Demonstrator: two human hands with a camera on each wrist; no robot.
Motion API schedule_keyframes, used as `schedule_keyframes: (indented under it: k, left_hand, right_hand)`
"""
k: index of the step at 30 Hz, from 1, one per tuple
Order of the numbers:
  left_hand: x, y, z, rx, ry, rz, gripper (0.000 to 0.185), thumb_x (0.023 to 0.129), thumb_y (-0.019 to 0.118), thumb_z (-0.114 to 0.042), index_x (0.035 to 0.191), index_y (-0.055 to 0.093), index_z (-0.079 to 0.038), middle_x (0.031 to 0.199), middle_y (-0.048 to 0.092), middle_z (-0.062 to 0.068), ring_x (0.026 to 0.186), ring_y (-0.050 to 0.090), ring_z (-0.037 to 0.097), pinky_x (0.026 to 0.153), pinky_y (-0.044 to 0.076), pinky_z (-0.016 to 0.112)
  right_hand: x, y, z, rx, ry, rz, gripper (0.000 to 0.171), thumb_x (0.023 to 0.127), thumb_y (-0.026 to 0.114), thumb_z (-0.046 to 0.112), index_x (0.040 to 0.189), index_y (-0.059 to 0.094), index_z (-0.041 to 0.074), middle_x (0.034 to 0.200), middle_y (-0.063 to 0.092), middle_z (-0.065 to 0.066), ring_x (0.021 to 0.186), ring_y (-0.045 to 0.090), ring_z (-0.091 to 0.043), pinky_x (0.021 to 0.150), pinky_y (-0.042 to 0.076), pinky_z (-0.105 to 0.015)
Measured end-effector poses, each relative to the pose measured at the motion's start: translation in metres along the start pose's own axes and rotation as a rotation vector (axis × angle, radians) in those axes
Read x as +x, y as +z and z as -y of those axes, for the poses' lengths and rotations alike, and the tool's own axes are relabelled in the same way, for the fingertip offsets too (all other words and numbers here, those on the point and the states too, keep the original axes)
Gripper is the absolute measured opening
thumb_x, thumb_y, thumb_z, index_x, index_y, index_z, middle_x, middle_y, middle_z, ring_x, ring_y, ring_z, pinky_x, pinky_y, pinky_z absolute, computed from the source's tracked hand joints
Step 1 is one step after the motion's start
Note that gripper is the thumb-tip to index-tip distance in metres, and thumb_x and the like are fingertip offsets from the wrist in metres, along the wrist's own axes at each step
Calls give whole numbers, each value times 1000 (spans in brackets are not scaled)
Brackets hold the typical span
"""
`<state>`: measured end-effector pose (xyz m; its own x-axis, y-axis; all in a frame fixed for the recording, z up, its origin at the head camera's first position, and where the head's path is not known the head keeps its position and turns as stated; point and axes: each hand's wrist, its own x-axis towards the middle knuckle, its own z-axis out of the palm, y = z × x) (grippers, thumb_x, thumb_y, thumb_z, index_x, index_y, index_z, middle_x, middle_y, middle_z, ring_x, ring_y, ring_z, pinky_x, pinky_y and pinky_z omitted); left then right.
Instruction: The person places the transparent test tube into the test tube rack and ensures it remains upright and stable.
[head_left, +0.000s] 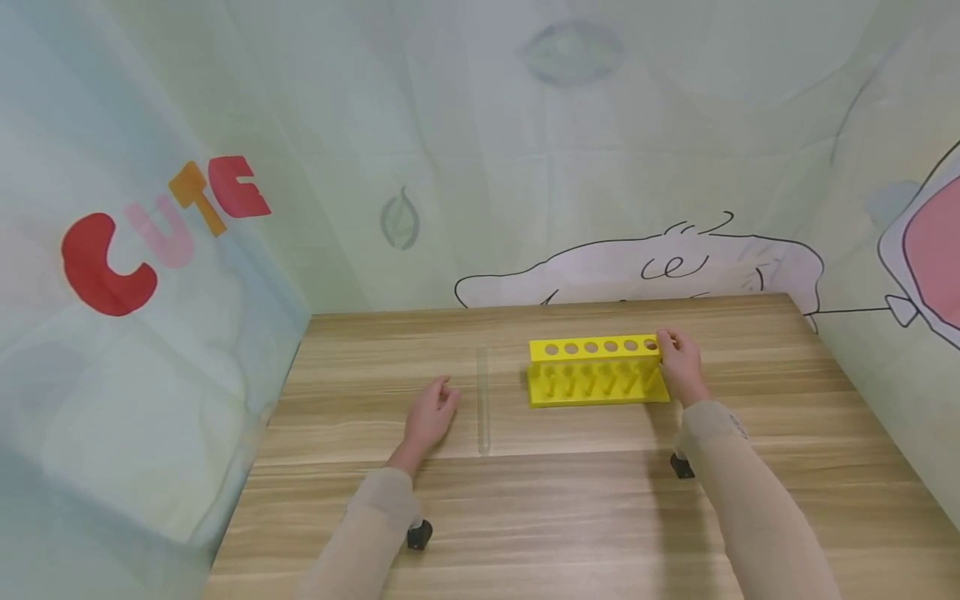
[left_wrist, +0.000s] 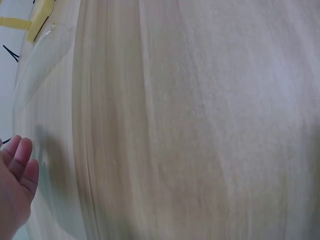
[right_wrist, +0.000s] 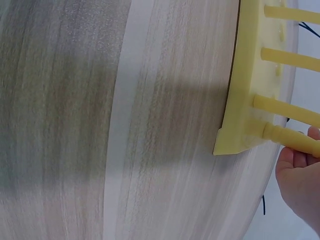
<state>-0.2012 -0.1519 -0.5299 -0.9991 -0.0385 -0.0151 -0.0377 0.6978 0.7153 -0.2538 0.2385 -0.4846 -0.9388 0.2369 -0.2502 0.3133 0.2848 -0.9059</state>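
Your left hand (head_left: 429, 417) lies flat on the counter (head_left: 570, 517), its fingers (head_left: 447, 394) straight and relaxed, holding nothing; the left wrist view shows only those fingertips at the edge of bare wood. Just to the right of those fingers lies a clear glass test tube (head_left: 483, 402), on its side, running toward you and away from you, apart from the hand and not yet touched; I judge the step in hand to be steadying the rack before the tube is picked up, and the next move calls for a light pinch on a thing that is smooth, round and apt to roll.

Further right, beyond the tube, stands the yellow test tube rack (head_left: 596, 371), upright, its row of holes empty as far as the head view shows; your right hand (head_left: 684, 367) grips its right end, fingers curled over the top corner by the last hole; the right wrist view shows the rack's base and pegs just beside those fingers.

Around the counter hang pale printed cloth walls (head_left: 150, 292); nothing stands between your left fingers and the tube, nor between the tube and the rack.
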Motion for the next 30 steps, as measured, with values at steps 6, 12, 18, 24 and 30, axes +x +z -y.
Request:
schedule_keyframes:
  k: [6, 12, 18, 24, 30]
  left_hand:
    - [0, 3, -3, -13, -2, -6, 45, 91, 45, -33, 127, 43, -7, 108, 60, 10, 91, 61, 25, 82, 49, 39]
    - [2, 6, -4, -20, 17, -27, 44, 90, 46, -31, 127, 44, -7, 106, 61, 10, 88, 62, 24, 81, 49, 38]
    - [5, 11, -5, -19, 15, -20, 44, 90, 46, -32, 127, 44, -7, 107, 61, 10, 88, 61, 24, 81, 49, 38]
    - [5, 13, -8, -24, 30, -22, 42, 90, 47, -29, 125, 45, -6, 105, 61, 11, 87, 61, 24, 79, 49, 38]
    - [5, 17, -12, -33, 26, -31, 42, 90, 48, -29, 125, 46, -6, 104, 61, 10, 86, 62, 24, 79, 49, 38]
  right_hand:
    - [3, 0, -3, 3, 9, -7, 49, 94, 26, 41, 127, 37, 6, 116, 49, -8, 98, 40, -15, 79, 36, -21]
    - [2, 0, -2, -7, 20, -2, 53, 94, 25, 44, 128, 36, 6, 122, 46, -11, 103, 38, -19, 83, 34, -24]
    - [2, 0, -3, -20, 8, 7, 63, 89, 23, 54, 127, 36, 5, 125, 42, -13, 106, 37, -21, 85, 34, -27]
    - [2, 2, -4, -10, -3, -2, 61, 90, 24, 53, 125, 37, 5, 119, 45, -10, 98, 38, -17, 82, 35, -25]
    - [2, 0, -4, -17, 6, 12, 67, 88, 22, 56, 131, 34, 6, 128, 41, -15, 112, 36, -25, 96, 34, -38]
